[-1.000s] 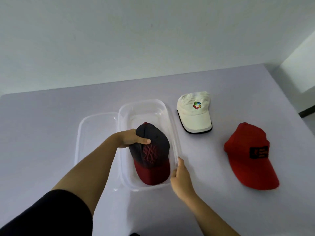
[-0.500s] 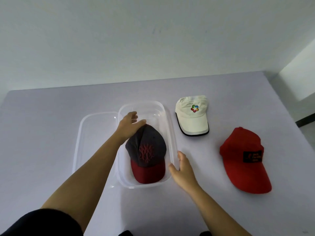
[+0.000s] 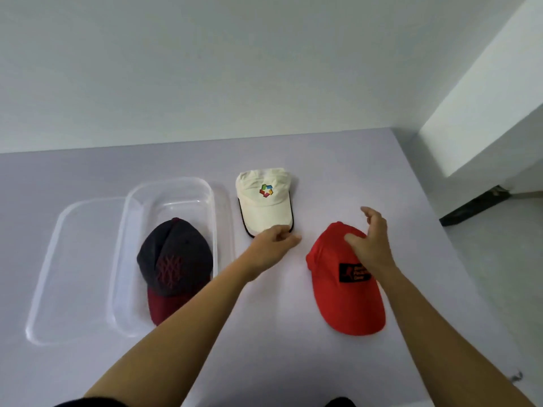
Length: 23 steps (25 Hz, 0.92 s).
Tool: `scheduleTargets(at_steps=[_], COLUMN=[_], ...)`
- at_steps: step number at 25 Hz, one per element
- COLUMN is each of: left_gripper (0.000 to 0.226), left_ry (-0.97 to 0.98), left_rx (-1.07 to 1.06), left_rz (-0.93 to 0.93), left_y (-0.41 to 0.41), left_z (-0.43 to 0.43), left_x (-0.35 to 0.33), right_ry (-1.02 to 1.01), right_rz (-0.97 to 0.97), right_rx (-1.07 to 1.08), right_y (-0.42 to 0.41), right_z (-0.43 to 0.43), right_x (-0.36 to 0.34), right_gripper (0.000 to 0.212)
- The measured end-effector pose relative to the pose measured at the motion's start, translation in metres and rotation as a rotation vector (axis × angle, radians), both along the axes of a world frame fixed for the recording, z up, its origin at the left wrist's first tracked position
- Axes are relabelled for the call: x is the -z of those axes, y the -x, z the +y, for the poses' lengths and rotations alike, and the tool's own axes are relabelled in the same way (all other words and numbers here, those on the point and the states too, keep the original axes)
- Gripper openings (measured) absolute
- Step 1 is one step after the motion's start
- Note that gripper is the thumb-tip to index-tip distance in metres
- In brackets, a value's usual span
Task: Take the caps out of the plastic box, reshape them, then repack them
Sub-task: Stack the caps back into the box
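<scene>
On the lilac table (image 3: 338,374) lie three caps, one inside the single clear plastic box (image 3: 179,186); both the left hand (image 3: 271,245) and right hand (image 3: 370,239) spread, grasping nothing; pale wall behind

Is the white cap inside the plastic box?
No, the white cap lies on the table right of the plastic box, which holds only the dark cap.

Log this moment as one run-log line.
dark cap in plastic box | left hand at white cap | right hand over red cap
</scene>
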<state>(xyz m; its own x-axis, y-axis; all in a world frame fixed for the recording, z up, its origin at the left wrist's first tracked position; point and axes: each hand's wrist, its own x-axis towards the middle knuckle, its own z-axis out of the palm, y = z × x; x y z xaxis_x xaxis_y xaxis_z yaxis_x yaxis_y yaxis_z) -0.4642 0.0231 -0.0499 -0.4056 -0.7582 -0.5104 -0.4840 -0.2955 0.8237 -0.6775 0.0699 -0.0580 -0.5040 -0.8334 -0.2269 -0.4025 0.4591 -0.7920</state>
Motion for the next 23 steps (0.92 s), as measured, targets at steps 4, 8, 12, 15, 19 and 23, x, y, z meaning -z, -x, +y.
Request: scheduleTargets(at_steps=[4,8,12,15,19,23], left_gripper=[0.087,0.068,0.074,0.062,0.048,0.047], left_ry=[-0.265,-0.361,-0.438,-0.473,-0.414,-0.352], left_rx=[0.065,-0.042,-0.07,-0.004,0.291,0.345], left_rz=[0.047,0.228,0.309,0.313,0.189,0.234], left_y=[0.052,0.067,0.066,0.064,0.047,0.016], left_z=[0.021,0.02,0.016,0.018,0.017,0.014], left_x=[0.043,0.065,0.073,0.068,0.036,-0.011], right_ry=[-0.491,-0.505,-0.499,-0.447,-0.373,-0.229], right_rz=[-0.379,-0.523,-0.656,-0.723,-0.677,-0.676], right_rx=[-0.279,-0.402,-0.519,-0.465,-0.517,-0.587], right_y=[0.067,0.081,0.072,0.064,0.05,0.017], right_z=[0.004,0.009,0.015,0.02,0.023,0.015], right_x=[0.023,0.046,0.049,0.047,0.023,-0.019], right_gripper=[0.098,0.1,0.059,0.052,0.045,0.034])
